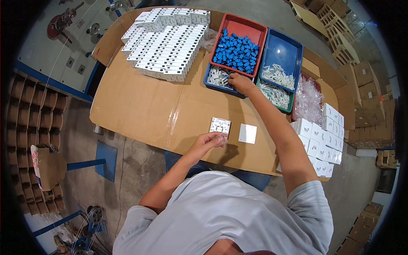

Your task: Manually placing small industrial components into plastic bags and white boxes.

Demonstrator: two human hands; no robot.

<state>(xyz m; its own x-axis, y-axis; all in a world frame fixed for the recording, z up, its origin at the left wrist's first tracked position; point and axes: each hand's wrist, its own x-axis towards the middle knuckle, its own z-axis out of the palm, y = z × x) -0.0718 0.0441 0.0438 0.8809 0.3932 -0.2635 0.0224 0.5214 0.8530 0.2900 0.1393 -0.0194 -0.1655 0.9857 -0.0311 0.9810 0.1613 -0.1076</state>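
Observation:
My left hand [205, 144] is closed, pinching a small piece of clear plastic [222, 139] near the table's front edge. Just beyond it lies a white square frame [220, 124] with cut-outs. A plain white square plate [247, 133] lies flat to the frame's right. My right hand [241, 83] reaches forward into a blue tray [209, 82] of small white parts [219, 76]. Its fingers are bent together among the parts, and whatever they hold is hidden. A red tray [263, 34] heaped with blue pieces [236, 52] overlaps the far side of that blue tray.
White boxes [165, 51] are stacked at the far left of the cardboard-covered table [140, 114]. Right of the red tray stand another blue tray [282, 46] and a green tray [290, 103], both holding white parts. Clear plastic bags [308, 100] and small white boxes [316, 142] crowd the right side.

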